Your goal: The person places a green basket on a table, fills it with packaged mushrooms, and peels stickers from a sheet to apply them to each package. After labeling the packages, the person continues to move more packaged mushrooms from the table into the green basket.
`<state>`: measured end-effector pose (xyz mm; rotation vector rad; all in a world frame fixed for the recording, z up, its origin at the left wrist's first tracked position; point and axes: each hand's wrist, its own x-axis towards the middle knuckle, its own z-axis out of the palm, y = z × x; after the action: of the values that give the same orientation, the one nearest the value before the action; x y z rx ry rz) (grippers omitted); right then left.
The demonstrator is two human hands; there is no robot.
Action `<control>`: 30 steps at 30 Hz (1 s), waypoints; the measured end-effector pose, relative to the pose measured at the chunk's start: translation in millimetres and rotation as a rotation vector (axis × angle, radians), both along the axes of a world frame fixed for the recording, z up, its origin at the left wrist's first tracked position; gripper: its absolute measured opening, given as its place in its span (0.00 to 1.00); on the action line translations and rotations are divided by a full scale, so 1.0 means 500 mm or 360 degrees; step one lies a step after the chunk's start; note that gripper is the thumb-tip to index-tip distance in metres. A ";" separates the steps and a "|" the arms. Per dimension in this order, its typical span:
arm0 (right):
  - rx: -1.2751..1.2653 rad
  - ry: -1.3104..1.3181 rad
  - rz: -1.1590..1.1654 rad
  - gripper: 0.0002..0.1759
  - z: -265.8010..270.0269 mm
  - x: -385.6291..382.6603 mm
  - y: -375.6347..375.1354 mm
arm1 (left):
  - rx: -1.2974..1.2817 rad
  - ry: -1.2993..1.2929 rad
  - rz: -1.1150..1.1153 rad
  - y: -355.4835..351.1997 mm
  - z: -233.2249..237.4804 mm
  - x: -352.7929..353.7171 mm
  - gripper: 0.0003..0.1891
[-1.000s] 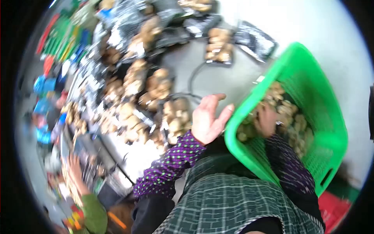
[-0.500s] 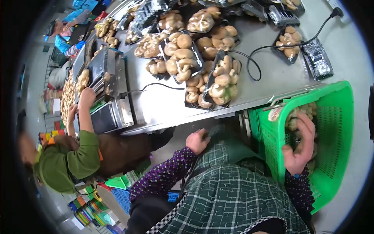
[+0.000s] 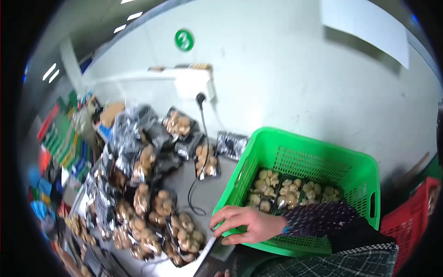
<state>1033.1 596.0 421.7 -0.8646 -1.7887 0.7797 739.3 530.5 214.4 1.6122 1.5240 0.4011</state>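
Observation:
My right hand (image 3: 249, 225) is over the near left corner of the green basket (image 3: 376, 184), its fingers apart and nothing in them. Inside the basket, beyond my sleeve, lie several wrapped trays of mushrooms (image 3: 290, 191). Only a sliver of my left hand (image 3: 222, 273) shows at the bottom edge, its fingers mostly hidden. Left of my right hand, more wrapped mushroom trays (image 3: 187, 233) are piled on the metal table (image 3: 203, 188).
A black cable (image 3: 190, 194) runs from a wall socket (image 3: 196, 84) down onto the table. Dark plastic-wrapped packs (image 3: 134, 127) are heaped at the back left. A red crate (image 3: 406, 221) stands right of the basket. A co-worker's arm (image 3: 67, 261) shows at lower left.
The view has swung up and to the right, showing more wall and basket. My right hand has come out of the basket to its near left corner. My left hand has nearly left the view.

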 end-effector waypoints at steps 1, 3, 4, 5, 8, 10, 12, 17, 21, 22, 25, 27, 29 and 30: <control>-0.0197 0.0305 0.0234 0.15 0.116 0.029 -0.028 | 0.0074 0.0085 -0.0063 0.023 0.015 0.018 0.16; 0.0100 0.0443 0.0875 0.15 0.238 0.066 -0.063 | 0.0495 -0.0535 0.0112 0.092 0.025 0.073 0.10; 0.0322 0.0407 0.1141 0.17 0.285 0.063 -0.068 | 0.0685 -0.0533 0.0086 0.125 0.069 0.107 0.08; 0.0248 0.0483 0.1139 0.17 0.283 0.055 -0.084 | 0.0847 -0.0461 0.0043 0.162 0.127 0.136 0.07; 0.0121 0.0049 0.0554 0.17 0.322 0.126 -0.135 | 0.1052 -0.0673 -0.0233 0.228 0.277 0.224 0.04; 0.1009 -0.0861 -0.1036 0.23 0.350 0.208 -0.142 | 0.1197 -0.0945 -0.0609 0.258 0.349 0.282 0.03; 0.1436 -0.1515 -0.2008 0.33 0.407 0.329 -0.161 | 0.1452 -0.1067 -0.0981 0.271 0.389 0.338 0.03; 0.1445 -0.2254 -0.2792 0.32 0.501 0.500 -0.217 | 0.1586 -0.1381 -0.1511 0.234 0.437 0.468 0.06; 0.1421 -0.2724 -0.2759 0.21 0.524 0.564 -0.241 | 0.1518 -0.1178 -0.1711 0.241 0.329 0.537 0.08; 0.1414 -0.2742 -0.2760 0.21 0.528 0.573 -0.245 | 0.1512 -0.1194 -0.1718 0.241 0.322 0.533 0.08; 0.1438 -0.2857 -0.2643 0.10 0.534 0.587 -0.250 | 0.1361 -0.1069 -0.1680 0.245 0.304 0.514 0.09; 0.1562 -0.2703 -0.2592 0.06 0.543 0.586 -0.250 | 0.1289 -0.1104 -0.1537 0.248 0.297 0.514 0.10; 0.1611 -0.2566 -0.2595 0.06 0.547 0.573 -0.242 | 0.1447 -0.1144 -0.1573 0.244 0.362 0.509 0.10; 0.1653 -0.2433 -0.2600 0.07 0.549 0.566 -0.240 | 0.1420 -0.1095 -0.1550 0.243 0.361 0.508 0.10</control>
<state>1316.2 476.0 696.0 -1.7183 -1.2944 -2.0886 993.2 651.9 394.7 2.2902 -0.0977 0.9961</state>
